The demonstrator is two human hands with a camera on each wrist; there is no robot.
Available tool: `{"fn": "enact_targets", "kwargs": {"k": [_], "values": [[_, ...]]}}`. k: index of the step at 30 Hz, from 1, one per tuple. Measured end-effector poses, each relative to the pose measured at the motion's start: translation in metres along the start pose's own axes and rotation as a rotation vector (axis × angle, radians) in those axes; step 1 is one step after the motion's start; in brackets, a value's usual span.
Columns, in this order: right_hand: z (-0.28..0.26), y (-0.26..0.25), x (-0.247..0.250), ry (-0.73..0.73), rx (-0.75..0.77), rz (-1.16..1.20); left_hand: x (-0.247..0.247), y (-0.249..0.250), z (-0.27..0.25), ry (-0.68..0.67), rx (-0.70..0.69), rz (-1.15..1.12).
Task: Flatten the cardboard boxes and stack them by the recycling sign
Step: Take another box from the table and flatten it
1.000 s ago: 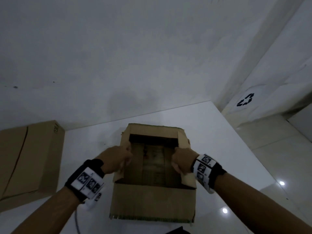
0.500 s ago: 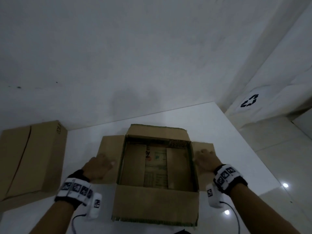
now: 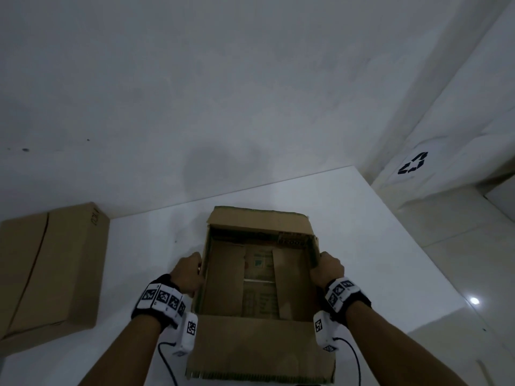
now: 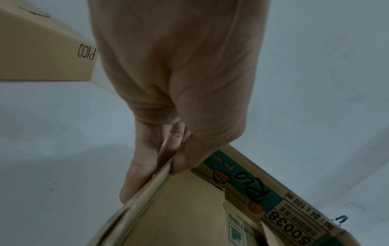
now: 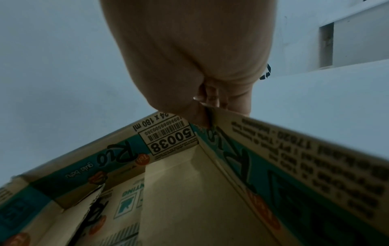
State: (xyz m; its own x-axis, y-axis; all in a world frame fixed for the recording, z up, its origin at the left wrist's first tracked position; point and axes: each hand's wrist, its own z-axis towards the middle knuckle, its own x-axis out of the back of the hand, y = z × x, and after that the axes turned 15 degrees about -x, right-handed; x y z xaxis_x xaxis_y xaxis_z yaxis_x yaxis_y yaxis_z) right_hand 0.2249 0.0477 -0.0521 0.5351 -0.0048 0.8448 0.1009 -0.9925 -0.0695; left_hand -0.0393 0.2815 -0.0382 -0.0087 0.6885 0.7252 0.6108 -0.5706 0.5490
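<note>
A closed cardboard box (image 3: 53, 268) with "PICO" written on one side lies at the far left of the white tabletop (image 3: 362, 246), well apart from everything else. Near the middle of the tabletop stands an open box (image 3: 259, 344), its top flaps spread and its printed inside showing a barcode label and "24 x 180 ml". The left hand (image 3: 187, 274) grips the box's left wall, thumb inside and fingers (image 4: 143, 166) curled round the outside of the folded edge. The right hand (image 3: 328, 270) grips the right wall in the same way, pinching the cardboard rim near the far corner. Both wrists wear bands with black-and-white markers. Off to the right, beyond the tabletop's edge, a black recycling sign (image 3: 412, 163) is on the white wall low near the floor.
</note>
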Motion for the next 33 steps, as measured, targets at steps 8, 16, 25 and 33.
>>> {"fn": "enact_targets", "kwargs": {"k": [8, 16, 25, 33], "values": [[0.001, 0.027, 0.004, 0.014, -0.012, 0.335, 0.011, 0.001, -0.002, -0.190, 0.106, 0.016], [-0.030, 0.056, -0.002, 0.087, 0.097, 0.666, 0.025, 0.032, 0.018, 0.410, 0.045, -0.412], [-0.079, 0.005, -0.007, 0.230, 0.360, 0.605, 0.023, 0.072, -0.003, 0.653, -0.058, -0.753], [-0.130, -0.103, -0.035, -0.293, 0.389, 0.525, 0.058, 0.107, -0.050, 0.781, -0.167, -0.834]]}}
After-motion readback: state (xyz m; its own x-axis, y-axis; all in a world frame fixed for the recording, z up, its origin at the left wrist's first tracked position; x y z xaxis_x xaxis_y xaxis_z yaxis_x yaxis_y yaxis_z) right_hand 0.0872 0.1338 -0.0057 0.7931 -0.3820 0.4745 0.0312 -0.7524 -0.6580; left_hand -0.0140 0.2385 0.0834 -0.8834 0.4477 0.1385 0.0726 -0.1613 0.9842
